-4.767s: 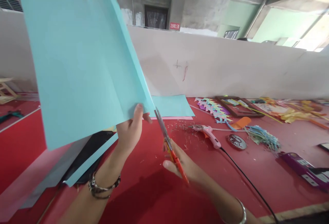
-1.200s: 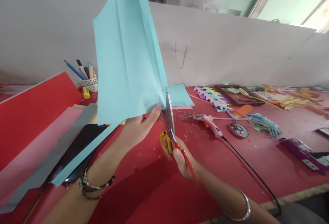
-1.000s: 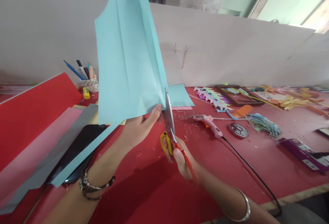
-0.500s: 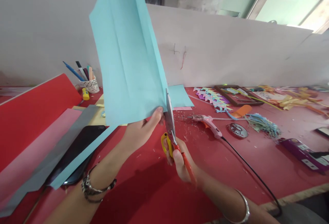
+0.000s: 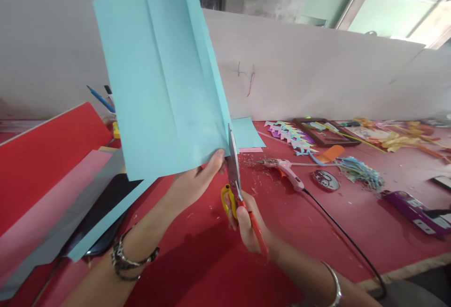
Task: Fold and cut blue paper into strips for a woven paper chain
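Observation:
My left hand (image 5: 199,175) pinches the lower right edge of a large light-blue paper sheet (image 5: 158,76), thumb in front and fingers behind. The sheet stands up in the air and shows long lengthwise creases, its right side folded. My right hand (image 5: 250,220) is closed round the scissors (image 5: 234,170), which have one red-orange and one yellow handle. Their blades point up along the sheet's right edge, just beside my left thumb. A narrow light-blue paper strip (image 5: 105,224) lies at the left, over a black phone (image 5: 102,208).
Red, pink and grey sheets (image 5: 52,184) lie at the left. On the red table (image 5: 197,260), a pink glue gun (image 5: 287,170) with a black cord, a round tin-like disc (image 5: 324,180), a paper tassel (image 5: 359,170) and a purple power strip (image 5: 417,210) lie to the right.
The upper part of the light-blue sheet has swung left and widened in view, now covering most of the pen cup. Both hands and the scissors have hardly moved.

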